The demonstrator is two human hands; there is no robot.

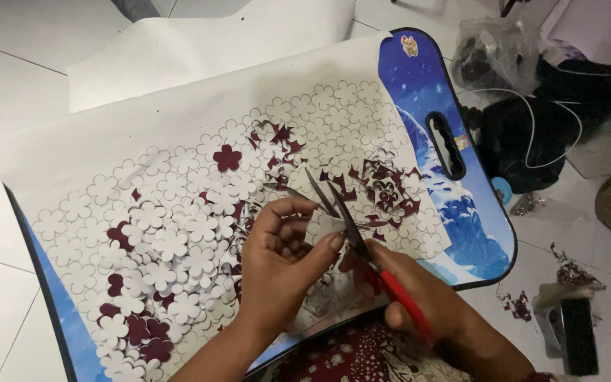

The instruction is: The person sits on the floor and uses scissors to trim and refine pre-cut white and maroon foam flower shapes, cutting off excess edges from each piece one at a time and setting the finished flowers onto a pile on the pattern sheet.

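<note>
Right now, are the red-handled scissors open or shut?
Open. The red-handled scissors in the right hand show two dark blades spread apart in a V above the white paper piece pinched by the left hand.

There is a single view, worn on the person's head. It looks steeply down and slightly forward over the lap onto a blue board (486,244) lying on the white tiled floor (8,78). It sits close, so both forearms enter from the near edge. The board fills the middle, running from near left to far right, with clutter on the far right.
</note>
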